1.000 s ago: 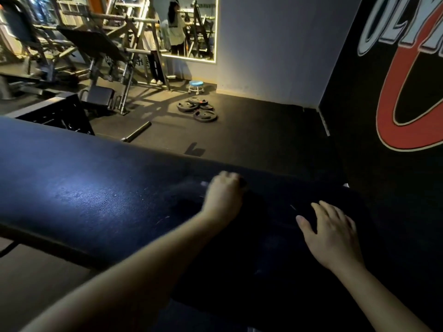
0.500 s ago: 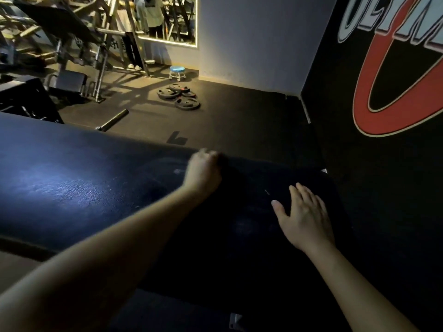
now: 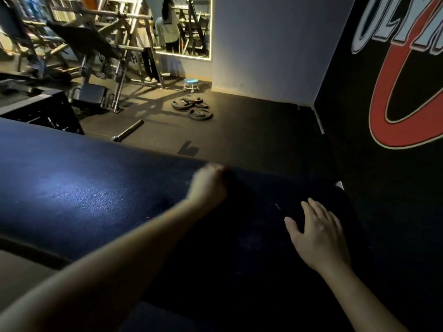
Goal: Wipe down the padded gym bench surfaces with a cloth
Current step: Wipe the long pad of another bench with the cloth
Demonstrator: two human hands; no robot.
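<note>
A dark blue padded bench (image 3: pixel 72 192) runs across the view from the left. A large dark cloth (image 3: pixel 239 248) lies spread over its right end and is hard to tell apart from the pad in the dim light. My left hand (image 3: pixel 208 185) is curled at the bench's far edge, gripping the cloth, and it looks motion-blurred. My right hand (image 3: pixel 316 233) lies flat on the cloth near the bench's right end, fingers straight and slightly spread.
Beyond the bench, on the dark rubber floor, lie weight plates (image 3: pixel 191 107), a short bar (image 3: pixel 128 134) and a small blue stool (image 3: pixel 191 83). Gym machines (image 3: pixel 96 56) stand at the back left beside a mirror (image 3: pixel 184 27). A black wall with a red logo (image 3: pixel 395 92) closes the right side.
My left hand has shifted a little along the bench's far edge, still curled, and is now blurred. My right hand stays flat in about the same spot.
</note>
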